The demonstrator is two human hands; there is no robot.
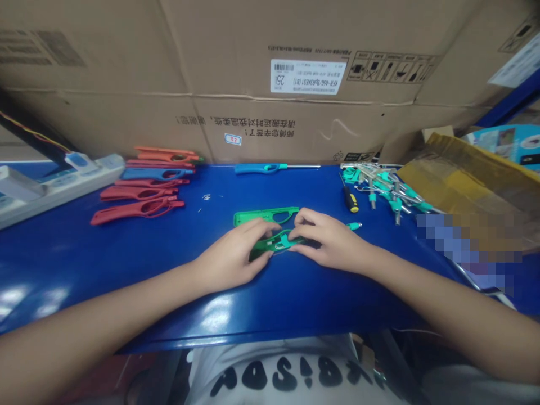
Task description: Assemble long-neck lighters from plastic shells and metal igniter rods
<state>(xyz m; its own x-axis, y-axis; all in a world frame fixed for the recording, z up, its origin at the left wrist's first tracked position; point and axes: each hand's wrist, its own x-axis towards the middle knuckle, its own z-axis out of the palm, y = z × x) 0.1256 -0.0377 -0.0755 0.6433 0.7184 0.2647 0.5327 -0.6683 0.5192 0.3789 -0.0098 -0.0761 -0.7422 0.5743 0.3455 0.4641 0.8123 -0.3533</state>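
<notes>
Near the middle of the blue table, my left hand (240, 250) is closed on a green lighter shell (262, 246), thumb on its near side and fingers on its far side. My right hand (327, 239) pinches a teal part (284, 242) lying in the shell's right portion; a thin wire shows beside it. A metal rod with a teal tip (354, 226) sticks out beyond my right hand. Just behind both hands lies another green shell half (257, 216), its handle loop partly covered by my right fingers.
Red, orange and blue lighter shells (139, 193) are stacked at left, beside a white power strip (76, 183). A blue lighter (261, 168) lies at the back. Right are a screwdriver (351, 198), teal-and-metal rods (390, 188) and a taped yellow box (472, 180). Cardboard (236, 73) walls the back.
</notes>
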